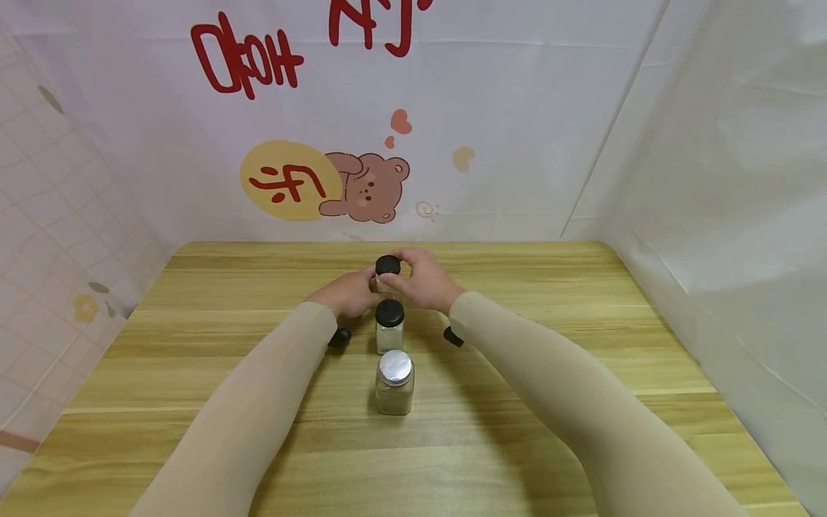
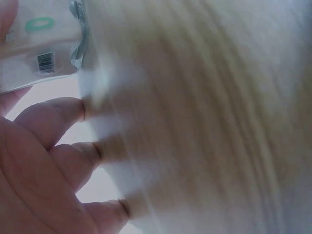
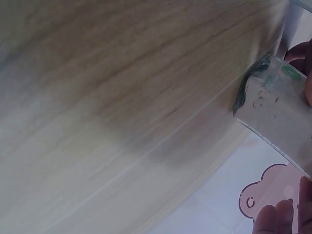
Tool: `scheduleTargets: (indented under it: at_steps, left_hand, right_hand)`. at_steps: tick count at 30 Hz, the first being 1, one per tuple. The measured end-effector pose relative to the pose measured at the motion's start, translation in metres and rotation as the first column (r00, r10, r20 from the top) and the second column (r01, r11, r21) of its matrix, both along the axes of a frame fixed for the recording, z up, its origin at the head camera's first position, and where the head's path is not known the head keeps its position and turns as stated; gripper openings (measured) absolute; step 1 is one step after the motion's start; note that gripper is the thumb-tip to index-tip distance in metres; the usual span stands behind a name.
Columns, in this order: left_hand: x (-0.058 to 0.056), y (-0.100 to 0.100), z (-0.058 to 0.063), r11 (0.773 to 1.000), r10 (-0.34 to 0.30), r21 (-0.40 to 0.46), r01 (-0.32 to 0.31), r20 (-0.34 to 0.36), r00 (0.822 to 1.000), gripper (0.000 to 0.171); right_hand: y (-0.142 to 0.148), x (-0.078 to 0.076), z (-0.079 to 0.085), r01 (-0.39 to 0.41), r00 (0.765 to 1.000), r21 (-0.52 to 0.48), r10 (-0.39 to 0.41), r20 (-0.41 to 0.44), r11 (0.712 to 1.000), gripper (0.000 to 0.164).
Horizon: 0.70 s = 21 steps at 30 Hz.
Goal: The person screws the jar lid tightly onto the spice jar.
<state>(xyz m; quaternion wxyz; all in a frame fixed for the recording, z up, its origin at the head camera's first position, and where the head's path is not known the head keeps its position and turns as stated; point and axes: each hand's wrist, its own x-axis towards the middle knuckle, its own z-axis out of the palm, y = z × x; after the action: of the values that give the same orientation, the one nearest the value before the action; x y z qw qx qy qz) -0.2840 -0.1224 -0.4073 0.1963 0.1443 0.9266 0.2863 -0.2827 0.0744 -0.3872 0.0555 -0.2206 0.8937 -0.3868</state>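
Both hands are at the farthest of three glass jars in the head view. This jar [image 1: 388,265] has a black lid; pale contents show through its clear wall. My left hand [image 1: 350,293] grips it from the left side. From the right, my right hand [image 1: 426,280] holds it between thumb and fingers, close under the lid. In the left wrist view the jar [image 2: 48,41] bears a green mark and a barcode, and the other fingertips [image 2: 92,151] touch the wooden surface. Its thick glass base [image 3: 241,92] faces the wood in the right wrist view.
Just nearer than the held jar stands a second black-lidded jar [image 1: 390,327]. In front of it is a square jar [image 1: 395,388] with a silver top. All stand on a wooden table [image 1: 452,459], with a printed white cloth [image 1: 504,129] behind.
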Motion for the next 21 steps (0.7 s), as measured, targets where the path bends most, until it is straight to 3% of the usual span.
scheduleTargets:
  at_steps: [10, 21]
  left_hand:
    - [0.0028, 0.0004, 0.001, 1.0, 0.003, 0.005, -0.003, 0.006, 1.0, 0.069]
    - [0.0042, 0.0012, 0.0003, 1.0, 0.006, 0.006, -0.006, -0.01, 1.0, 0.069]
  right_hand:
    - [-0.0014, -0.0009, -0.0001, 0.01, 0.997, 0.036, -0.007, -0.082, 0.999, 0.04]
    - [-0.0028, -0.001, -0.0017, 0.02, 0.997, 0.036, -0.017, -0.08, 0.999, 0.038]
